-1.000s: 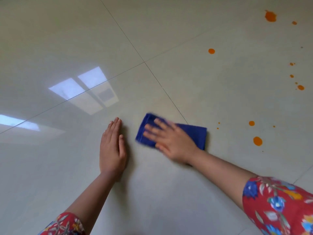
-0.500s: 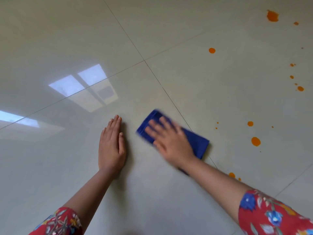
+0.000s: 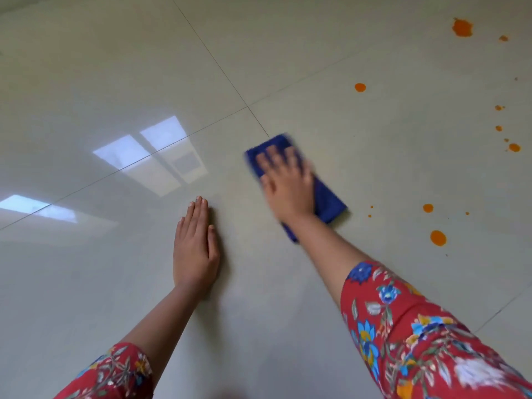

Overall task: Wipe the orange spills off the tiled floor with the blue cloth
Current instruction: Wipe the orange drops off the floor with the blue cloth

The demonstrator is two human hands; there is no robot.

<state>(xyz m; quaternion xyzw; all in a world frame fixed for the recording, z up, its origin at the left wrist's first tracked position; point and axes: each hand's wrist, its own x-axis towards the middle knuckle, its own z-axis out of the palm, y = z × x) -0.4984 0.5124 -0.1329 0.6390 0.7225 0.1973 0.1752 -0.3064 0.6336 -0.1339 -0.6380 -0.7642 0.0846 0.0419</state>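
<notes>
Wiping underway, most still to do.
Presses blue cloth (image 3: pixel 328 203) flat w/ straight fingers of rt hand (image 3: pixel 288 185), near tile corner (image 3: pixel 247 106) of tiled floor (image 3: pixel 403 168); rests lt hand (image 3: pixel 195 246) flat, empty; leaves many orange spills (image 3: pixel 438 238) unwiped, rt of cloth.

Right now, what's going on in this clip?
A person is wiping a tiled floor. The right hand, blurred mid-stroke, presses a folded blue cloth flat against the tile. The left hand rests flat on the floor beside it. The orange spills dot the tile to the right of the cloth, not yet wiped.
</notes>
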